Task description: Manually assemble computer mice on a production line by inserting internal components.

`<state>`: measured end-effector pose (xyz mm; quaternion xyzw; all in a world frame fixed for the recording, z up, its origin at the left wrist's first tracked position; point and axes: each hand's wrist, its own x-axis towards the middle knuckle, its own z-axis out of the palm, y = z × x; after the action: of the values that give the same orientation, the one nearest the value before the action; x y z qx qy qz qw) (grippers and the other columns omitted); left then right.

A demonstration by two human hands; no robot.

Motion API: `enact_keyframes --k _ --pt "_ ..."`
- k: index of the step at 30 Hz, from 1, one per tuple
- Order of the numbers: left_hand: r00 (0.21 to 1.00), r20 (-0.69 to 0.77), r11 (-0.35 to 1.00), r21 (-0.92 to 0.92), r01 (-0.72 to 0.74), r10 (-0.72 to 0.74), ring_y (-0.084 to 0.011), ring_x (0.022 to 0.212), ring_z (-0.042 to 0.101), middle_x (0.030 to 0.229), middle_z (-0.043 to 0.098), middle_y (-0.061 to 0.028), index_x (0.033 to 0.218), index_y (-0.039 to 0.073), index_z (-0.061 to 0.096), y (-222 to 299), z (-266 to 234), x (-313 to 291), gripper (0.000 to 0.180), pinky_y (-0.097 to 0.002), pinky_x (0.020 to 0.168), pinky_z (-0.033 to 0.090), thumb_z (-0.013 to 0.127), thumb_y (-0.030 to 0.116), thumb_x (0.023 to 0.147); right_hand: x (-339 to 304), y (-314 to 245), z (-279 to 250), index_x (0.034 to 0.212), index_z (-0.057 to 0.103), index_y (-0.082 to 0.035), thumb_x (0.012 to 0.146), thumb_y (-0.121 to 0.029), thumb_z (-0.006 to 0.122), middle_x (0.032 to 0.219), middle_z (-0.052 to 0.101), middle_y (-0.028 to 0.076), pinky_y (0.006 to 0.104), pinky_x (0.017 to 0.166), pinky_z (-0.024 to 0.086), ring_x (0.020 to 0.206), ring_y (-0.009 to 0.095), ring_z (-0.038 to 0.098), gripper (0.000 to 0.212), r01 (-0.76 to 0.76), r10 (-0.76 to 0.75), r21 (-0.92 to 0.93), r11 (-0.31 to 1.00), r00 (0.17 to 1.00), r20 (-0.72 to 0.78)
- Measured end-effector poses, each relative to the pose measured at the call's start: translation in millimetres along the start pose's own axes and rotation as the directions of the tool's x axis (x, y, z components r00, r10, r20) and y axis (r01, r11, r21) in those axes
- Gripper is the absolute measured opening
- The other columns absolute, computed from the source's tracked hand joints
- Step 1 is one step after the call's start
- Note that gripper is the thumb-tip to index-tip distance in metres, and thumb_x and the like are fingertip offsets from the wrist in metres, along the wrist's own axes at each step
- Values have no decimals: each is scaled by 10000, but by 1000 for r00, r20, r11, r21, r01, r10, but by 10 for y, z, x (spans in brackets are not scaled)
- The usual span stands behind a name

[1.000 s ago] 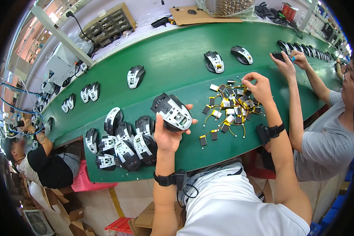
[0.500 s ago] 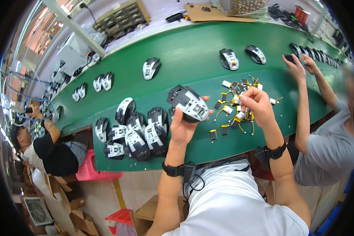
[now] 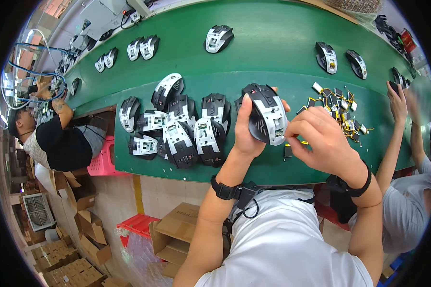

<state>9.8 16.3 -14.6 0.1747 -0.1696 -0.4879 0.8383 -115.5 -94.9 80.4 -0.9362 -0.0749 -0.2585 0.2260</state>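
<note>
My left hand (image 3: 246,138) is wrapped round a partly assembled computer mouse (image 3: 271,115), thumb along its left side. The mouse is black and white, tilted, with an opening in its white shell towards my right hand. My right hand (image 3: 326,139) is closed in a pinch at that end of the mouse; what its fingertips hold, if anything, is hidden. Just beyond my right hand lies a loose heap of small battery packs (image 3: 342,106) with yellow wires. To the left of my left hand, several similar mice (image 3: 180,143) are heaped on the green table (image 3: 268,62).
More mice stand along the far strip, one at the middle (image 3: 219,39) and one farther right (image 3: 326,57). A co-worker's hand (image 3: 396,101) is at the right; another person (image 3: 64,136) sits at the left. Cardboard boxes (image 3: 177,229) and a red crate (image 3: 138,223) lie below the table edge.
My right hand has come from above the battery packs to the mouse's edge. The mouse has turned in my left hand. The whole view has shifted, with the table's things now farther right and higher.
</note>
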Motion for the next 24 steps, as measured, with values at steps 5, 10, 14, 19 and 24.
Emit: enact_keyframes --k 5,10,14,19,24 --pt "993 -115 998 59 1 6 -201 925 656 1040 654 -174 1262 34 493 0 72 5 587 -327 800 540 356 541 1000 90 107 85 801 583 -59 674 9 724 772 539 45 341 651 427 693 220 552 202 135 -124 -146 980 989 78" --pt "992 -123 998 64 -21 29 -222 933 657 1039 655 -175 1241 18 513 10 44 6 577 -342 813 542 359 518 999 147 148 116 776 572 -59 663 23 718 734 539 57 347 613 420 667 222 549 202 112 -104 -70 991 989 107" --pt "988 -152 998 58 -16 24 -265 951 659 1061 648 -213 1263 -1 514 -16 17 -2 628 -365 824 548 363 539 982 158 124 132 775 575 -61 657 20 723 706 541 60 349 600 414 644 230 542 206 36 -31 -33 999 993 117" --pt "989 -149 998 55 -18 26 -262 936 661 1054 650 -212 1252 1 519 -12 18 3 619 -367 815 548 369 538 982 148 70 108 780 578 -66 654 19 721 714 546 59 349 592 402 634 229 534 209 10 1 -81 997 991 137" --pt "989 -147 998 58 -14 23 -254 930 664 1046 653 -212 1244 8 525 -12 23 2 607 -359 810 550 375 535 984 112 54 119 786 575 -72 662 14 718 720 543 53 342 587 394 635 227 530 208 62 -52 -99 993 993 101"
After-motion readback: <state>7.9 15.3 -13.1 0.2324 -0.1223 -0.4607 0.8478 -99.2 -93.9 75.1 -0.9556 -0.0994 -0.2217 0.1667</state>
